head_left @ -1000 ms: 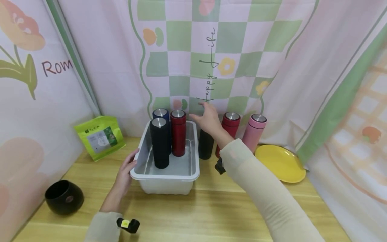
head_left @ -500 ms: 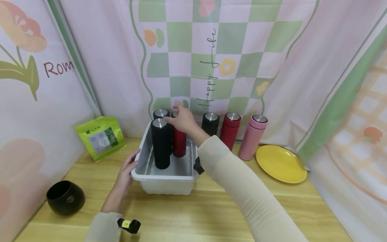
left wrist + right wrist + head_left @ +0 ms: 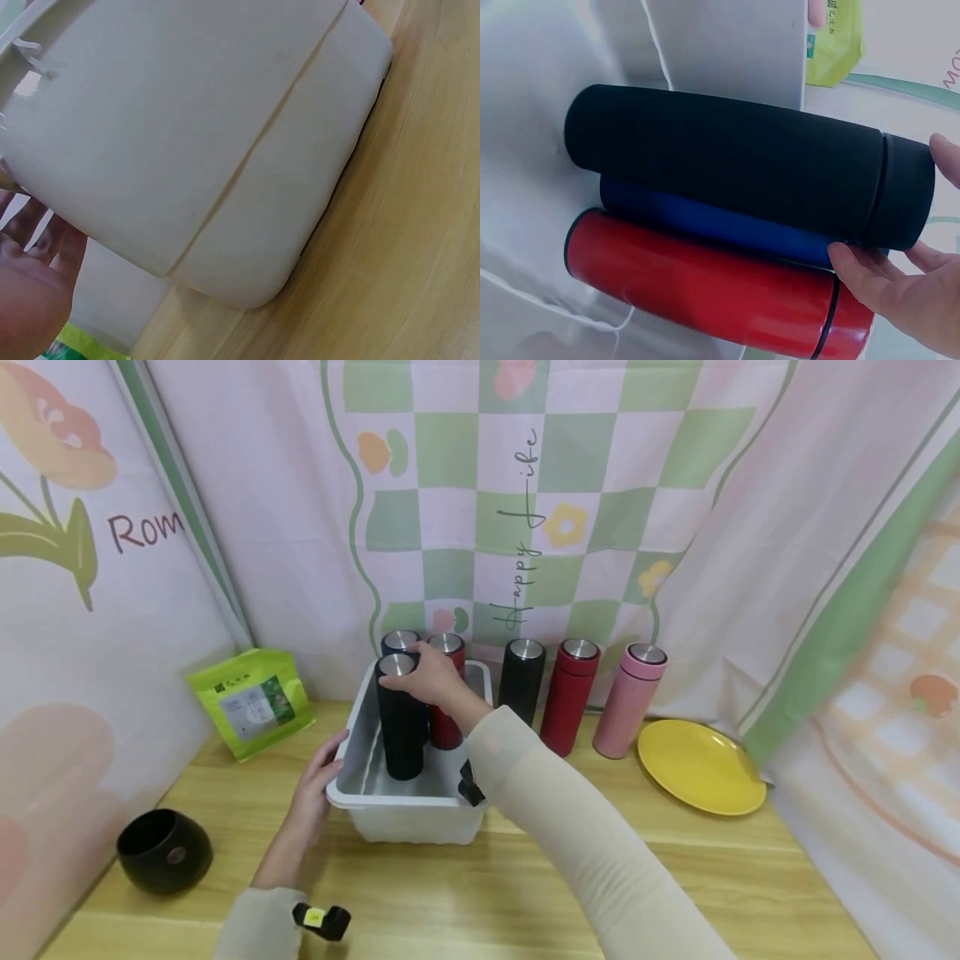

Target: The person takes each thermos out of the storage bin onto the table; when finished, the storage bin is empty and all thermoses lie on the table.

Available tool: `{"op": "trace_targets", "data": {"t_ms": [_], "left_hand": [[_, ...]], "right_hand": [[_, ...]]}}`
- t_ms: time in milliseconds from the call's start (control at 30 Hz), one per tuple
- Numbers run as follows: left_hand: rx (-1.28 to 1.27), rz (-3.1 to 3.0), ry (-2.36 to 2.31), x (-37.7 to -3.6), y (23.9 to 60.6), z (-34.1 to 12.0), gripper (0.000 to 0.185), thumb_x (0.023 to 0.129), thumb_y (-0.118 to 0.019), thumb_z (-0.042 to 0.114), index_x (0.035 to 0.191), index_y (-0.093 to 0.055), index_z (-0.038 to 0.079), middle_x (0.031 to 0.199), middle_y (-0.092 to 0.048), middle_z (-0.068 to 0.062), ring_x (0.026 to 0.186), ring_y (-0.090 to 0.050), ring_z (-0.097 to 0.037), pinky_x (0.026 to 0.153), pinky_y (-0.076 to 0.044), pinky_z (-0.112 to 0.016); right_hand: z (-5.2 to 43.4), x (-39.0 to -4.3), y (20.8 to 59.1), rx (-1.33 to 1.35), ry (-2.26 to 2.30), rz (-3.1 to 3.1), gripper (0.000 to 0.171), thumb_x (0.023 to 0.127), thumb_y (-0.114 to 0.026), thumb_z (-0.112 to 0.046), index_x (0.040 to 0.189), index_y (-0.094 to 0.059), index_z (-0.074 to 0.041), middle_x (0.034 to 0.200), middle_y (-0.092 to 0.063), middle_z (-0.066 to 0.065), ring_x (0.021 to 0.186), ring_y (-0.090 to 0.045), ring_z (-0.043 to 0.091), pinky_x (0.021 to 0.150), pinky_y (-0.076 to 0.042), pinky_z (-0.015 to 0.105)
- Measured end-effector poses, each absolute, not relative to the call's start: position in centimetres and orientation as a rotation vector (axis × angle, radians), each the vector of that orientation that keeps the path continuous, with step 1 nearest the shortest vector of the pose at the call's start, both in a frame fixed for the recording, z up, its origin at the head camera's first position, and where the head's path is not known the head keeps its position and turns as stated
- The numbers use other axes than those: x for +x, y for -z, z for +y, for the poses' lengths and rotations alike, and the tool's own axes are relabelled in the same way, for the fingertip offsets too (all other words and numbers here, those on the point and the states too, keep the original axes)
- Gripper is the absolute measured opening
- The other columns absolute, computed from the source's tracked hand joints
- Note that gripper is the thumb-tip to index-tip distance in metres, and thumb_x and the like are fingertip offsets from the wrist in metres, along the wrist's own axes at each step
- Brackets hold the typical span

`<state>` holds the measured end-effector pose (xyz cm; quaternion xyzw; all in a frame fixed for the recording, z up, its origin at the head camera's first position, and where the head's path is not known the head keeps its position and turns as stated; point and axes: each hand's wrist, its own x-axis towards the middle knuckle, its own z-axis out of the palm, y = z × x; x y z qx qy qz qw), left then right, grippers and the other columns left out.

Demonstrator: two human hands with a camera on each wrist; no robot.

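Note:
A white plastic tub (image 3: pixel 405 800) stands on the wooden table with three bottles upright in it: a black bottle (image 3: pixel 401 739) in front, a blue bottle (image 3: pixel 401 641) behind it, and a red bottle (image 3: pixel 447 645) beside them. My right hand (image 3: pixel 423 681) reaches into the tub and curls round the black bottle's capped top. In the right wrist view its thumb and fingers (image 3: pixel 900 292) lie on either side of the black bottle (image 3: pixel 727 165), above the blue bottle (image 3: pixel 705 225) and red bottle (image 3: pixel 705 292). My left hand (image 3: pixel 315 781) holds the tub's left rim, and the left wrist view shows its palm (image 3: pixel 30 292) against the tub wall (image 3: pixel 210 135).
Right of the tub stand a second black bottle (image 3: pixel 521 681), a dark red bottle (image 3: pixel 570 697) and a pink bottle (image 3: pixel 628 700) along the patterned curtain. A yellow plate (image 3: pixel 701 766) lies at the right, a green pouch (image 3: pixel 251 700) leans at back left, and a black bowl (image 3: pixel 163 850) sits front left.
My right hand has swung left from the bottles outside the tub, over the red bottle, and come down onto the black bottle's top. The left hand has stayed on the rim.

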<state>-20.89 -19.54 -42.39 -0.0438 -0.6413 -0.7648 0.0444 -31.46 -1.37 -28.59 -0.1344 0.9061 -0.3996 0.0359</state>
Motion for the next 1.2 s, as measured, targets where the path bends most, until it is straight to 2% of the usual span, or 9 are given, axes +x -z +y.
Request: {"op": "trace_targets", "data": {"t_ms": [233, 400, 600, 900, 1000, 1200], "left_hand": [[-0.134, -1.963, 2.339, -20.9, 42.4, -19.5, 0.053, 0.102, -0.035, 0.008, 0.151, -0.020, -0.004, 0.160, -0.013, -0.016, 0.143, -0.013, -0.030, 0.114, -0.014, -0.044], [-0.131, -1.959, 2.341, -20.9, 42.4, -19.4, 0.053, 0.101, -0.035, 0.008, 0.151, -0.020, -0.004, 0.160, -0.013, -0.016, 0.143, -0.013, -0.030, 0.114, -0.014, -0.043], [-0.132, -1.943, 2.344, -20.9, 42.5, -19.4, 0.053, 0.101, -0.035, 0.007, 0.151, -0.021, -0.005, 0.160, -0.013, -0.017, 0.143, -0.013, -0.030, 0.113, -0.017, -0.037], [-0.138, -1.933, 2.343, -20.7, 42.5, -19.4, 0.053, 0.101, -0.035, 0.008, 0.151, -0.022, -0.003, 0.159, -0.013, -0.018, 0.142, -0.014, -0.032, 0.109, -0.024, -0.029], [-0.140, -1.940, 2.344, -20.7, 42.5, -19.5, 0.053, 0.101, -0.035, 0.008, 0.151, -0.022, -0.003, 0.160, -0.013, -0.017, 0.142, -0.014, -0.031, 0.110, -0.023, -0.030], [-0.130, -1.960, 2.343, -20.7, 42.5, -19.4, 0.053, 0.102, -0.035, 0.009, 0.152, -0.021, -0.002, 0.160, -0.012, -0.016, 0.142, -0.014, -0.032, 0.113, -0.016, -0.042]], "right_hand": [[-1.7, -31.3, 29.0, -0.388, 1.226, 2.810, 0.071, 0.083, -0.078, -0.031, 0.143, -0.045, -0.012, 0.139, -0.050, 0.014, 0.119, -0.050, 0.028, 0.096, -0.045, 0.043], [-1.5, -31.0, 29.0, -0.384, 1.216, 2.854, 0.069, 0.083, -0.078, -0.033, 0.142, -0.049, -0.013, 0.139, -0.051, 0.014, 0.120, -0.050, 0.028, 0.097, -0.043, 0.043], [-0.9, -30.8, 28.1, -0.440, 1.162, 2.900, 0.068, 0.083, -0.076, -0.038, 0.141, -0.052, -0.013, 0.137, -0.053, 0.012, 0.117, -0.050, 0.026, 0.095, -0.045, 0.041], [0.3, -29.8, 24.5, -0.461, 1.238, 2.889, 0.065, 0.083, -0.075, -0.041, 0.137, -0.055, -0.013, 0.130, -0.054, 0.007, 0.112, -0.050, 0.023, 0.089, -0.047, 0.038], [0.9, -29.4, 23.4, -0.437, 1.284, 2.867, 0.065, 0.083, -0.075, -0.042, 0.138, -0.054, -0.016, 0.133, -0.053, 0.005, 0.113, -0.049, 0.022, 0.089, -0.048, 0.038], [2.6, -28.7, 21.4, -0.443, 1.385, 2.870, 0.063, 0.083, -0.074, -0.044, 0.138, -0.055, -0.020, 0.136, -0.054, 0.005, 0.116, -0.049, 0.021, 0.092, -0.046, 0.041]]}}
